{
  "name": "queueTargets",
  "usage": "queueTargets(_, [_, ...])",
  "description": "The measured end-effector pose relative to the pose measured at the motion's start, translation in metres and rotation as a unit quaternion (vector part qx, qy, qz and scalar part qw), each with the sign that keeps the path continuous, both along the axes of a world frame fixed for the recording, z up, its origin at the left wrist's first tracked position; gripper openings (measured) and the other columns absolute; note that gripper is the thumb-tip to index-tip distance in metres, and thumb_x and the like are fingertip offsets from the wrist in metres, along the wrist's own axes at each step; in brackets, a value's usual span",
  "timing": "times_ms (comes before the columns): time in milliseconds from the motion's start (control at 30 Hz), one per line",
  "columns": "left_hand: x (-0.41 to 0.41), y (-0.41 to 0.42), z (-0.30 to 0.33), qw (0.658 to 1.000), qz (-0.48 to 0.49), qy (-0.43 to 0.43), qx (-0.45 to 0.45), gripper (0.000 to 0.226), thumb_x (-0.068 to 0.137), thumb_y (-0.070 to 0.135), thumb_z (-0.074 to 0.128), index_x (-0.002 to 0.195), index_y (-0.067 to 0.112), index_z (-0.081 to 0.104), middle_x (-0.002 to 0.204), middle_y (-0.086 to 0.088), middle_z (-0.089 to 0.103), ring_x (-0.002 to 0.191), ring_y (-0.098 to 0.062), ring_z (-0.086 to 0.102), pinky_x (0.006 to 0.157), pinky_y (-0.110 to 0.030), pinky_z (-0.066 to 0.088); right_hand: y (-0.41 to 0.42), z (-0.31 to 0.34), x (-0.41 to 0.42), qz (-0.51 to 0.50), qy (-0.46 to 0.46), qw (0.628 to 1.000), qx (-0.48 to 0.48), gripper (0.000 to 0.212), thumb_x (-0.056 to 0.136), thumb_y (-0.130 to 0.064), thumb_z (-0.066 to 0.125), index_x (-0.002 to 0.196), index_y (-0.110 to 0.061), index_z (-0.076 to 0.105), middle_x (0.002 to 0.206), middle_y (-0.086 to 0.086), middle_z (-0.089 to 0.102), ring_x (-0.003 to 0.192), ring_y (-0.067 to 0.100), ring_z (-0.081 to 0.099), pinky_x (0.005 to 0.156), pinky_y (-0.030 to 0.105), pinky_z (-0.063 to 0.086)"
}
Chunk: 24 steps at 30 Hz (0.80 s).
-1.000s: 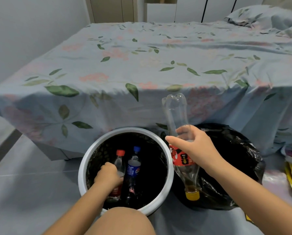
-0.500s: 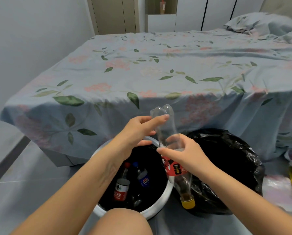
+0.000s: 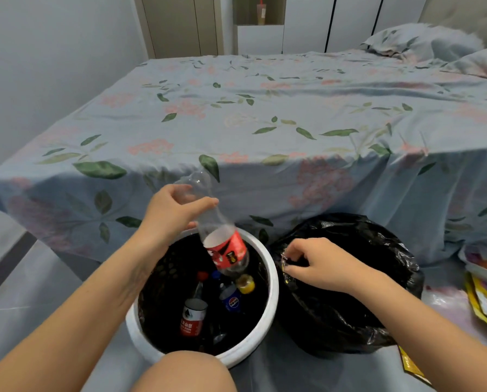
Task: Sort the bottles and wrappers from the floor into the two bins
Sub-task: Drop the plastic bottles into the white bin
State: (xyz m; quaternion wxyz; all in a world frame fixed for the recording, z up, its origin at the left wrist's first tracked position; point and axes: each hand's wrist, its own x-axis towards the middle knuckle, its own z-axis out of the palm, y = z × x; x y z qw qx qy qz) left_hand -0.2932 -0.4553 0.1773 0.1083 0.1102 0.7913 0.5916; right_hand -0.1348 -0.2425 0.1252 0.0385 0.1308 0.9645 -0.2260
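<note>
My left hand (image 3: 174, 210) grips the clear base end of an empty bottle with a red label (image 3: 226, 250). The bottle hangs cap down, its yellow cap (image 3: 245, 283) over the mouth of the white bin (image 3: 270, 292). Inside that bin stand a red-capped bottle (image 3: 193, 315) and a blue-capped Pepsi bottle (image 3: 231, 298). My right hand (image 3: 318, 264) hovers over the rim of the black-bagged bin (image 3: 378, 250) beside it, fingers loosely curled and holding nothing.
A bed with a floral sheet (image 3: 265, 131) stands right behind both bins. Yellow and purple wrappers (image 3: 485, 298) lie on the grey floor at the right edge, with another yellow wrapper (image 3: 409, 363) nearer me. My bare knee (image 3: 185, 374) is at the bottom.
The bottle passed from my right hand to my left, which now tilts it over the white bin. My right hand let go and moved to the black bin's rim.
</note>
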Motion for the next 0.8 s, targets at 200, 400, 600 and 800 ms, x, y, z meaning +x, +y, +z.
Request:
queueTargets(200, [-0.016,-0.012,-0.041,0.976,-0.016,0.074,-0.203,0.064,0.060,0.034,0.088,0.112,0.012,0.057,0.106,0.001,0.059,0.096,-0.017,0.057,0.078,-0.031,0.044,0.020,-0.015,0.008,-0.007,-0.140,0.984,0.108,0.033,0.085,-0.039,0.056,0.116,-0.028,0.058,0.116,-0.005,0.061,0.108,0.018,0.057,0.086,0.033,0.051])
queueTargets(400, [-0.023,-0.021,-0.091,0.946,-0.074,0.006,-0.317,0.066,0.053,0.029,0.091,0.109,0.009,0.063,0.099,-0.001,0.067,0.096,-0.020,0.062,0.076,-0.027,0.044,0.025,-0.019,0.013,-0.024,-0.140,0.985,0.100,0.031,0.085,-0.037,0.055,0.114,-0.027,0.060,0.114,-0.005,0.061,0.106,0.018,0.057,0.085,0.032,0.051])
queueTargets(600, [-0.034,-0.018,-0.115,0.909,-0.123,0.015,-0.397,0.077,0.029,0.058,0.077,0.093,0.016,0.067,0.092,-0.002,0.072,0.089,-0.020,0.066,0.068,-0.030,0.046,0.043,-0.018,0.029,-0.042,-0.150,0.982,0.104,0.026,0.086,-0.034,0.055,0.110,-0.027,0.061,0.109,-0.006,0.063,0.100,0.018,0.059,0.079,0.033,0.052])
queueTargets(800, [-0.021,-0.002,-0.092,0.895,-0.101,0.136,-0.413,0.073,0.060,0.038,0.080,0.121,0.006,0.056,0.118,-0.019,0.061,0.108,-0.035,0.059,0.089,-0.042,0.050,0.083,-0.002,0.046,-0.101,-0.125,0.982,0.095,0.026,0.085,-0.031,0.056,0.109,-0.027,0.065,0.108,-0.004,0.066,0.102,0.020,0.060,0.087,0.036,0.051])
